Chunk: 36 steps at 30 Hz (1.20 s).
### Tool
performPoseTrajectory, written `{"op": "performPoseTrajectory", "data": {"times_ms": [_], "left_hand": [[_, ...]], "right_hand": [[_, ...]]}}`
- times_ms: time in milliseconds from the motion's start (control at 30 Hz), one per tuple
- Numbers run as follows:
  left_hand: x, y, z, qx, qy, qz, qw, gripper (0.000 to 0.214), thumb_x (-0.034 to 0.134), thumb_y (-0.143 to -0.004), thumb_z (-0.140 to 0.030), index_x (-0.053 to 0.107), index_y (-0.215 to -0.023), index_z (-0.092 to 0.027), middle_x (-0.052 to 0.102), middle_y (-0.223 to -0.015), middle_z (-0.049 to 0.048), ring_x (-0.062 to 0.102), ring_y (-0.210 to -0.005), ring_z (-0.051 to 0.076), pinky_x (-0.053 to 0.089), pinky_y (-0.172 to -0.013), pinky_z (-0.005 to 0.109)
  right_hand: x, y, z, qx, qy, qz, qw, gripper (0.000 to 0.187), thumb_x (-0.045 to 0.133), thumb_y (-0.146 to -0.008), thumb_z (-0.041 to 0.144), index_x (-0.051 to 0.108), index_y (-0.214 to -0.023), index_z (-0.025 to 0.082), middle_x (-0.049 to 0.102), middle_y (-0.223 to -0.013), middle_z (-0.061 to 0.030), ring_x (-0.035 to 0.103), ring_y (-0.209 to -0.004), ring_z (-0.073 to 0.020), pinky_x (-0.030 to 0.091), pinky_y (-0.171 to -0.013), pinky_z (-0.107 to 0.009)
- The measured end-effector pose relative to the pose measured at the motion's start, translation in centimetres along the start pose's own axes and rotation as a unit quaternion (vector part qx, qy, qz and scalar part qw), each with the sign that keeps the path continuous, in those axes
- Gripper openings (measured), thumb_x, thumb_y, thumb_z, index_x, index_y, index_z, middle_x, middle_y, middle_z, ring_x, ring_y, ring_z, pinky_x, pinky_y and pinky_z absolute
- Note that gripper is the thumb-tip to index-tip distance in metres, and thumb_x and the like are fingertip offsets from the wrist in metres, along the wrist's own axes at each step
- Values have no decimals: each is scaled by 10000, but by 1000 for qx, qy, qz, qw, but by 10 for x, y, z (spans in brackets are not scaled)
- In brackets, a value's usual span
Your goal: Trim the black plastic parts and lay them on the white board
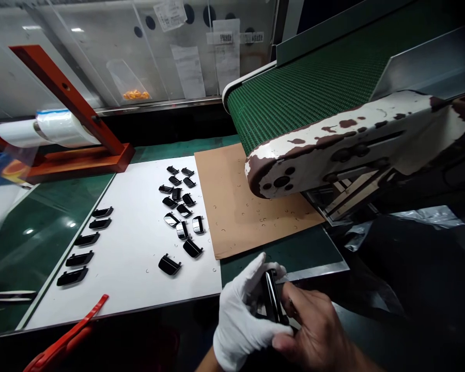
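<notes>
My left hand [240,315], in a white glove, and my bare right hand [310,330] are shut together on a glossy black plastic part [272,297], which stands on edge between them. Both hands are at the near edge of the bench. Beyond them, several similar black parts [169,264] lie in a cluster on a white sheet [132,289]. Several more lie in a column toward the sheet's left edge [79,256]. The nearest part on the sheet is a little to the left of my left hand, not touching it.
A brown cardboard sheet [251,206] scattered with small curved clippings lies right of the white sheet. A green conveyor belt [302,98] with a chipped white frame [333,144] overhangs it. A red tool [70,333] lies at the near left. A film roll [62,128] sits on an orange stand [77,160].
</notes>
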State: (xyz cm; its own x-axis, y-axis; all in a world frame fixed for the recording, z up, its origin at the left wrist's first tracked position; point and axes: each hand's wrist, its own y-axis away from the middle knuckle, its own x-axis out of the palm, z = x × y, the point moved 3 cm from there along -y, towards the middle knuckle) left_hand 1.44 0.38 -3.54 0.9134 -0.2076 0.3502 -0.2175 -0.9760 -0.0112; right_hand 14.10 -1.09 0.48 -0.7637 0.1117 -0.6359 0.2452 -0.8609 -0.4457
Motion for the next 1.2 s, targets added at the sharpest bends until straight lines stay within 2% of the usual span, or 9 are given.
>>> {"op": "performPoseTrajectory", "data": {"times_ms": [167,300,367,467,567,667,767,900,1200], "left_hand": [[1,-5,-1,7,75,28,997,1036,860,-431,-649,532,-1304,-197,721,-1074,118,676,-1047,351,545,-941,466],[-3,-4,4,-43,37,-11,998,826,799,-624,-607,552,-1295,-194,727,-1035,126,709,-933,311,559,-892,466],[-3,-3,9,-39,59,-6,998,883,802,-573,-645,568,-1294,-192,727,-1019,126,710,-927,320,564,-875,469],[-3,-5,12,-14,141,15,990,983,804,-471,-702,576,-1302,-228,715,-1047,103,693,-988,339,558,-885,462],[-4,-8,8,-19,153,56,986,928,845,-495,-624,575,-1308,-267,707,-1084,95,676,-1033,337,544,-915,452],[-7,-8,-4,-3,77,87,993,928,898,-500,-511,554,-1333,-293,702,-1133,92,650,-1090,328,522,-959,416],[-9,-7,-17,22,-40,97,994,923,920,-529,-411,528,-1358,-314,690,-1181,69,654,-1088,295,512,-975,364],[-7,-6,-31,62,-112,106,986,922,927,-550,-294,510,-1371,-341,689,-1182,37,681,-1028,268,526,-952,334],[-4,-8,-45,97,-161,131,973,986,947,-486,-177,523,-1354,-373,679,-1208,-1,676,-1050,254,521,-968,299]], "right_hand": [[6,12,-2,149,-126,-34,980,728,173,-742,887,496,-737,235,329,-505,72,338,-392,-113,249,-400,-265],[1,20,-3,272,-214,-50,937,693,141,-899,708,644,-800,242,410,-546,23,423,-478,-155,324,-462,-282],[-4,22,-5,303,-218,-63,925,566,255,-952,579,678,-776,247,446,-545,11,464,-501,-155,355,-487,-274],[-11,22,-10,267,-213,-36,939,539,347,-919,634,704,-776,255,496,-542,11,490,-492,-147,377,-474,-252],[-13,20,-14,243,-147,29,958,715,467,-600,902,653,-800,241,399,-502,54,385,-420,-126,316,-363,-233],[-14,16,-9,216,-37,62,974,752,662,-412,867,541,-816,244,319,-515,89,326,-410,-111,293,-334,-230],[-18,6,3,161,37,62,984,685,743,-466,771,468,-805,243,433,-522,76,424,-410,-128,367,-375,-245],[-22,-9,12,106,67,73,989,650,592,-589,834,472,-777,224,535,-507,35,503,-370,-156,368,-362,-279],[-20,-10,9,123,54,105,985,977,301,-598,967,625,-908,99,649,-588,-85,648,-464,-272,449,-425,-356]]}}
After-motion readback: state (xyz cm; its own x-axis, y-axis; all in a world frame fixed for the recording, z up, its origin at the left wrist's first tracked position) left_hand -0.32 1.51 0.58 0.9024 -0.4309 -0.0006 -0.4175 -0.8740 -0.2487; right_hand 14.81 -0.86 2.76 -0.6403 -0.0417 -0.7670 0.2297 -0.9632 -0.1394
